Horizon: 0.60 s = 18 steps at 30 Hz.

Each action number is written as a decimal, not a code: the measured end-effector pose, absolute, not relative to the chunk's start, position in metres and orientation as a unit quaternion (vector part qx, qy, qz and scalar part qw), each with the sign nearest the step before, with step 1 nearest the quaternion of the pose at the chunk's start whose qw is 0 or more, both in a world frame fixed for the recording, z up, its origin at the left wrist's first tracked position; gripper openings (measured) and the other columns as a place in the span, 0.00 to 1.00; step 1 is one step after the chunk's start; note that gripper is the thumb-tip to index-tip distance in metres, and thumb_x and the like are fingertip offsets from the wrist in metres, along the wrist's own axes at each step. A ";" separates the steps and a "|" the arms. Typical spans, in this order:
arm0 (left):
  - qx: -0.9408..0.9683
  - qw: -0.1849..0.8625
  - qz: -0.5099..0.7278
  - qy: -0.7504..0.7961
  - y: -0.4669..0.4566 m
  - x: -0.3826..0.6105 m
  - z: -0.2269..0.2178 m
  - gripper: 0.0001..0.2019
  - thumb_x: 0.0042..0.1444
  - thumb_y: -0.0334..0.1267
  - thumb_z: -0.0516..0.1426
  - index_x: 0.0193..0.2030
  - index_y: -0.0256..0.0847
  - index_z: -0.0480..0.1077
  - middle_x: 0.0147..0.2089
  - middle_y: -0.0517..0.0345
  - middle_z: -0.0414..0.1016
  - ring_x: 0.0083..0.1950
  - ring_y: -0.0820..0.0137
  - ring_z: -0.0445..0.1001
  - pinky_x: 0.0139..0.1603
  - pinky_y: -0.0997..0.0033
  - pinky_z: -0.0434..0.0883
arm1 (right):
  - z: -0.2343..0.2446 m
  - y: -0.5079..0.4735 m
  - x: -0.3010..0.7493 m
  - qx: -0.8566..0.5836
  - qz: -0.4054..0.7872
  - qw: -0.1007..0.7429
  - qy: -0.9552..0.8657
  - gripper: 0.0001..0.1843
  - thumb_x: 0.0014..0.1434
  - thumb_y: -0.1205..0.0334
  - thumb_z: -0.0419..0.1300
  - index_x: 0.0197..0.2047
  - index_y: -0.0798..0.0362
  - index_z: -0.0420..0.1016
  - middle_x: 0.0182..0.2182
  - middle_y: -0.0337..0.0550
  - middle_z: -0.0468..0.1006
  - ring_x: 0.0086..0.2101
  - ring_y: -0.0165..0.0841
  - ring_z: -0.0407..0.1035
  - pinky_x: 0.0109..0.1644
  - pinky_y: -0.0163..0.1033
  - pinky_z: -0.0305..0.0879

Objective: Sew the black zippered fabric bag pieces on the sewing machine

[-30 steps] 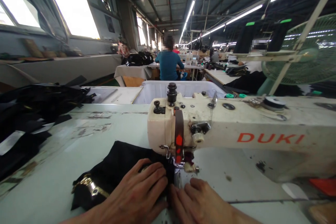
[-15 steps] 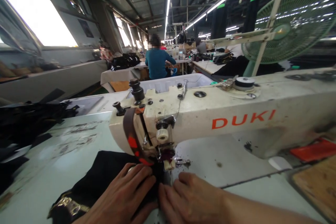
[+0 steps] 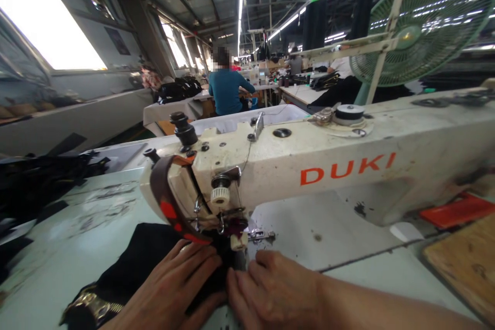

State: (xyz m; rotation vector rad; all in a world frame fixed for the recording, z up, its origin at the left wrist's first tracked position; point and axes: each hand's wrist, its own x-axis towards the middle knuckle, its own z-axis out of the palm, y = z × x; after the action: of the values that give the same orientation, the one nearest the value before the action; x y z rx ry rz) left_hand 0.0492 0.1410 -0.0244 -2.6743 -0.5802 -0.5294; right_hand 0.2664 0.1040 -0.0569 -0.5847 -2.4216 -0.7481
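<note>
Black fabric (image 3: 135, 252) lies on the pale table under the head of a sewing machine (image 3: 263, 165). A gold zipper (image 3: 98, 308) shows along its near left end. My left hand (image 3: 181, 283) rests flat on the fabric, fingers stretched toward the presser foot area, a ring on one finger. To its right, my right hand (image 3: 270, 286) has its fingers curled and pinched at the fabric's edge, close in front of the needle area. The needle's contact with the cloth is hidden behind the hands and the machine head.
Dark fabric pieces (image 3: 31, 191) are heaped on the left. A red tray (image 3: 460, 210) and a wooden board (image 3: 464, 263) sit at the right. Behind the machine are a white bin (image 3: 286, 112), a green fan (image 3: 413, 36) and a person in a teal top (image 3: 228, 90).
The view has shifted slightly, so the machine sits a little further left in the picture. Both hands keep nearly the same pose on the fabric.
</note>
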 end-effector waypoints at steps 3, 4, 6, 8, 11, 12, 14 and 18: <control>-0.947 0.181 -0.187 -0.187 0.142 0.049 -0.021 0.13 0.63 0.47 0.54 0.46 0.41 0.72 0.44 0.60 0.80 0.45 0.67 0.76 0.57 0.69 0.63 | -0.057 0.104 0.265 -0.225 -0.258 0.235 -0.910 0.08 0.56 0.74 0.54 0.35 0.64 0.74 0.19 0.39 0.67 0.17 0.31 0.62 0.19 0.39 0.51; -0.951 0.179 -0.181 -0.177 0.143 0.050 -0.019 0.12 0.64 0.46 0.54 0.46 0.42 0.72 0.45 0.61 0.80 0.46 0.68 0.76 0.58 0.71 0.62 | -0.057 0.104 0.265 -0.228 -0.250 0.224 -0.914 0.07 0.56 0.74 0.54 0.34 0.62 0.73 0.19 0.38 0.66 0.17 0.31 0.61 0.19 0.40 0.51; -0.958 0.169 -0.162 -0.164 0.142 0.051 -0.013 0.10 0.66 0.43 0.52 0.46 0.44 0.73 0.47 0.64 0.80 0.47 0.70 0.75 0.58 0.73 0.61 | -0.056 0.104 0.265 -0.234 -0.231 0.207 -0.921 0.05 0.56 0.74 0.54 0.33 0.61 0.72 0.19 0.37 0.66 0.17 0.31 0.60 0.19 0.40 0.50; -0.962 0.156 -0.152 -0.163 0.139 0.053 -0.009 0.11 0.68 0.40 0.50 0.46 0.45 0.73 0.47 0.64 0.79 0.48 0.71 0.75 0.57 0.74 0.61 | -0.055 0.105 0.266 -0.236 -0.215 0.193 -0.928 0.05 0.55 0.74 0.55 0.34 0.61 0.71 0.19 0.37 0.67 0.17 0.31 0.60 0.19 0.40 0.51; -0.963 0.129 -0.151 -0.181 0.129 0.054 -0.004 0.13 0.69 0.36 0.47 0.49 0.43 0.72 0.46 0.60 0.79 0.48 0.69 0.74 0.59 0.68 0.59 | -0.051 0.106 0.269 -0.224 -0.207 0.168 -0.937 0.10 0.52 0.76 0.56 0.40 0.64 0.71 0.20 0.38 0.71 0.18 0.32 0.63 0.20 0.40 0.55; -0.962 0.124 -0.153 -0.190 0.126 0.054 -0.003 0.14 0.69 0.34 0.46 0.49 0.42 0.72 0.46 0.58 0.79 0.47 0.68 0.74 0.59 0.66 0.59 | -0.050 0.107 0.270 -0.221 -0.210 0.159 -0.939 0.12 0.52 0.77 0.57 0.42 0.65 0.71 0.21 0.39 0.72 0.18 0.32 0.65 0.21 0.39 0.58; -0.957 0.118 -0.167 -0.207 0.121 0.053 -0.001 0.15 0.68 0.30 0.45 0.49 0.40 0.72 0.44 0.56 0.79 0.45 0.66 0.74 0.58 0.62 0.60 | -0.049 0.110 0.271 -0.208 -0.225 0.154 -0.939 0.13 0.52 0.79 0.56 0.43 0.66 0.71 0.21 0.38 0.73 0.19 0.31 0.66 0.22 0.38 0.60; -0.954 0.100 -0.194 -0.203 0.122 0.049 0.003 0.13 0.67 0.27 0.47 0.45 0.41 0.73 0.39 0.58 0.79 0.41 0.67 0.74 0.55 0.62 0.62 | -0.057 0.117 0.271 -0.187 -0.273 0.196 -0.923 0.09 0.64 0.74 0.51 0.41 0.63 0.71 0.16 0.33 0.69 0.15 0.27 0.63 0.21 0.36 0.58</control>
State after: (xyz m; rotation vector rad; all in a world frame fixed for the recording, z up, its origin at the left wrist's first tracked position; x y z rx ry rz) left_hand 0.0487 0.1215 0.0028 -2.8218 -0.6016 -0.5745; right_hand 0.2715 0.1175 -0.0574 -0.5231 -2.5855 -0.7640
